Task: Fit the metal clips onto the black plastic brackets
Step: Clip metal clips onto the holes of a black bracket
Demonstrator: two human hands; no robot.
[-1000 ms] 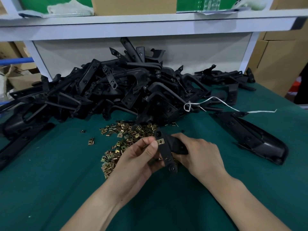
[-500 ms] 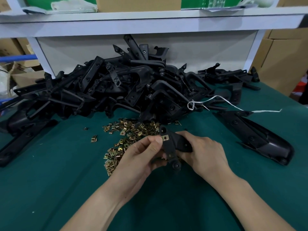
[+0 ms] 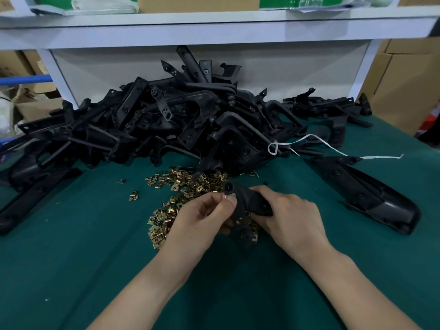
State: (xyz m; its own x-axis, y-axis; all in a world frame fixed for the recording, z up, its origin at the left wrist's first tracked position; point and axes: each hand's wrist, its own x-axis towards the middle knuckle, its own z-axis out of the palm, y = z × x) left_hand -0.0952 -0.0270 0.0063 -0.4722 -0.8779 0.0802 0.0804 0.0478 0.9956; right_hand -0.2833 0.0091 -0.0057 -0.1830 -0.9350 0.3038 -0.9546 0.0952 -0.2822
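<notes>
Both hands hold one black plastic bracket [image 3: 247,206] just above the green table, in front of a heap of brass-coloured metal clips [image 3: 181,189]. My right hand [image 3: 290,215] grips the bracket's thick right part. My left hand [image 3: 202,215] pinches a metal clip [image 3: 229,197] with thumb and forefinger against the bracket's upper arm, just below its round end. The bracket's lower arm points down between my hands. Behind the clips lies a big pile of black brackets [image 3: 181,120].
A long black bracket [image 3: 366,194] lies alone on the right of the green table [image 3: 71,258]. A white string [image 3: 333,151] trails from the pile. Two stray clips [image 3: 134,195] sit left of the heap. A white shelf frame [image 3: 214,32] spans the back, cardboard boxes [image 3: 404,86] at right.
My left thumb and forefinger have closed over the clip on the bracket's arm, covering most of it. Both hands and the bracket stay in about the same place.
</notes>
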